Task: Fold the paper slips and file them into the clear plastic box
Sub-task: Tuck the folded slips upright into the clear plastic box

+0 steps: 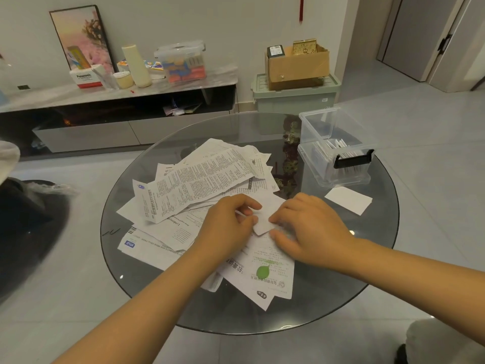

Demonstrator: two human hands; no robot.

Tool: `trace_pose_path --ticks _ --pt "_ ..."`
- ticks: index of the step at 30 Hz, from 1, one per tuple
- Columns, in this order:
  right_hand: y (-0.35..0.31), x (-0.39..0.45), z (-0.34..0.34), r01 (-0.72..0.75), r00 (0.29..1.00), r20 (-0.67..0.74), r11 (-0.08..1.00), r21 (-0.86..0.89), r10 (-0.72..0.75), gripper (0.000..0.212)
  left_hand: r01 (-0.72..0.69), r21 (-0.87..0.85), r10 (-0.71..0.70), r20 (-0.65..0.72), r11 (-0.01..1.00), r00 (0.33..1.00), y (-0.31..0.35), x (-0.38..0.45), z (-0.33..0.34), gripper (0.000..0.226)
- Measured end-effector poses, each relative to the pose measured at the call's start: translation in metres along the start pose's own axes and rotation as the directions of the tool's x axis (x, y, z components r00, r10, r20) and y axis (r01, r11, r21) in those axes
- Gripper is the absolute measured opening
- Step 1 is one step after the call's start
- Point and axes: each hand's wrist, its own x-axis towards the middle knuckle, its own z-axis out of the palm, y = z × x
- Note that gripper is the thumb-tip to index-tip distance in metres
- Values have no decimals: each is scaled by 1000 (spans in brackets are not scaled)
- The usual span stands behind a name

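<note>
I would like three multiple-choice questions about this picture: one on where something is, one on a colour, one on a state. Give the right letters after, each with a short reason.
1. Where is the clear plastic box on the glass table?
A. the far right part
B. the near left edge
C. under the paper pile

2. What colour is the latch on the box?
A. red
B. black
C. green

3. What are the two hands doing?
A. resting flat and apart on the glass
B. lifting the box
C. pinching one small paper slip between them

Answers:
1 A, the box stands beyond the right hand, beside the paper pile.
2 B, the latch is dark black against the clear wall.
3 C, the left hand and right hand both hold the small paper slip.
</note>
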Motion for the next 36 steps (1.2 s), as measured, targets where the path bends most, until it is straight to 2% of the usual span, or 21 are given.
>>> trace_pose_path --ticks 2,5,7,9,12,16,22,24,28,31,36 --pt "-1 -2 0 20 999 -34 999 -41 -21 44 46 -65 -45 22 997 999 4 -2 0 18" --pt "-2 -4 -1 30 996 -87 996 -85 -37 34 107 -125 -98 74 986 992 9 -5 0 14" --pt "-2 -3 0 28 994 -99 995 -91 -37 21 107 -146 -95 88 983 992 12 -7 0 16" --pt "0 -3 -2 7 996 -90 998 -65 -13 17 66 -103 -57 82 993 995 13 -8 1 19" --pt "3 -5 -6 -61 998 -24 995 78 63 18 -22 -7 23 89 1000 996 11 -9 3 21" --pt "8 -7 -6 -124 992 11 940 318 127 5 -32 -30 34 79 999 996 6 -8 10 10" --pt "10 -1 -1 -252 967 80 845 473 243 38 -7 12 7 32 1000 999 4 0 18 8" --pt "9 1 -2 -266 963 101 850 455 248 43 -4 60 1 34 998 999 5 1 20 9" --pt "10 5 -8 -314 948 146 905 288 283 52 -24 159 14 58 987 998 9 4 21 21" --pt "12 6 -9 -326 941 176 910 256 288 45 -44 217 24 95 975 995 11 7 23 29" --pt "11 4 -9 -315 949 134 899 303 287 37 -47 142 40 51 989 998 13 9 24 17"
